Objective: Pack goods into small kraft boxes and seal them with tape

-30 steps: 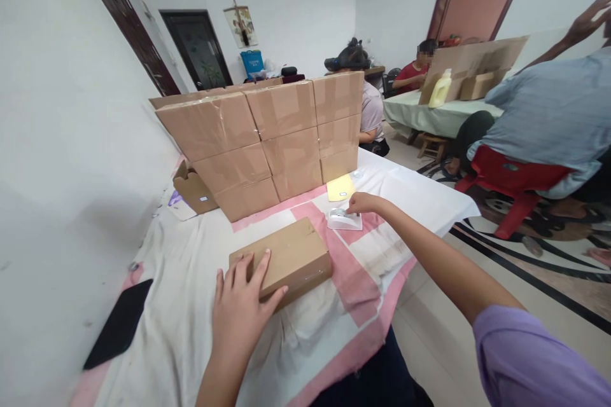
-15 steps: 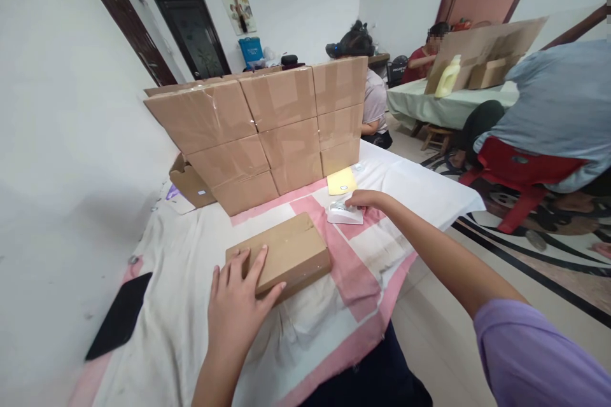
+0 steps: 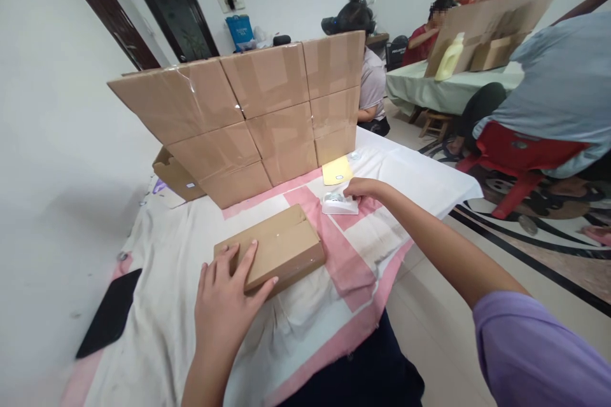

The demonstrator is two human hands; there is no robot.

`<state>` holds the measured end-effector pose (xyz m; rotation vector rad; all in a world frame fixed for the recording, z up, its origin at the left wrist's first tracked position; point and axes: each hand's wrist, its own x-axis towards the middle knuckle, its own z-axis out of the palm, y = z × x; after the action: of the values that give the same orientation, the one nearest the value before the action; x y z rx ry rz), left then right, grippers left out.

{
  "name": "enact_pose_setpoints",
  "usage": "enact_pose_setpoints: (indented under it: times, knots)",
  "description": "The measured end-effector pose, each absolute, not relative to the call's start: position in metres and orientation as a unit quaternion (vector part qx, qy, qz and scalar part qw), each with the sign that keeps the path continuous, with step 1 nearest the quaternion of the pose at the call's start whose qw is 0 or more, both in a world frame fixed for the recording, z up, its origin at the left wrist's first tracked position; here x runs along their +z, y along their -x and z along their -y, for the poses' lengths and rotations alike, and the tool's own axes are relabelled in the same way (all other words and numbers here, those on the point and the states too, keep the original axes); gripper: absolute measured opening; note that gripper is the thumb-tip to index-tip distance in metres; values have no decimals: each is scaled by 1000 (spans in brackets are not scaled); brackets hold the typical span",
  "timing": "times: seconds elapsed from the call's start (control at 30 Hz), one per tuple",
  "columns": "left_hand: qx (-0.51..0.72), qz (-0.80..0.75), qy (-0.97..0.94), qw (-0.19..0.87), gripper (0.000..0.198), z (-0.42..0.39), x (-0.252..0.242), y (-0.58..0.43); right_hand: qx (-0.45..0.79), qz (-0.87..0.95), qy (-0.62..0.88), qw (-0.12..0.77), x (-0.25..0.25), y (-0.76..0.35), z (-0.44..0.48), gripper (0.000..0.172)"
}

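A flat brown cardboard box (image 3: 281, 243), taped shut, lies on a white and pink cloth (image 3: 344, 248) in front of me. My left hand (image 3: 224, 305) rests on the box's near left corner with fingers spread flat. My right hand (image 3: 365, 189) reaches out to a white tape dispenser (image 3: 338, 203) and its fingers curl over the top of it. A yellow slip (image 3: 337, 171) lies just beyond the dispenser.
A wall of stacked sealed cartons (image 3: 252, 108) stands at the back of the table, with an open small box (image 3: 174, 175) at its left. A black phone (image 3: 109, 313) lies near the left edge. Other people sit at a green table (image 3: 443, 92); a red chair (image 3: 518, 168) stands right.
The camera has tilted down and moved closer, so the cartons look larger. My right hand has closed more over the tape dispenser. My left hand stays on the box.
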<state>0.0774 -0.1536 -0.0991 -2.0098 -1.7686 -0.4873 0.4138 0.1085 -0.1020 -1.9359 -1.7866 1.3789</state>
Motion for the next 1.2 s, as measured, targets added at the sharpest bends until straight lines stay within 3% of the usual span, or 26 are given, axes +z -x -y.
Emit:
enact_pose_setpoints:
  times: [0.13,0.5,0.6,0.8,1.2]
  knots:
    - [-186,637,718,210,62,153,-101,-77,537,562,618,118,-103,-427,-109,11]
    - [-192,639,717,203,62,153,-101,-77,678,494,507,199,-108,-461,-99,10]
    - [-194,641,715,200,64,152,-101,-77,659,518,499,221,-103,-470,-97,12]
    - [-190,642,716,197,65,153,-103,-76,625,585,494,153,-105,-482,-96,25]
    - [-194,639,716,204,67,151,-103,-78,663,567,452,185,-146,-491,-98,34]
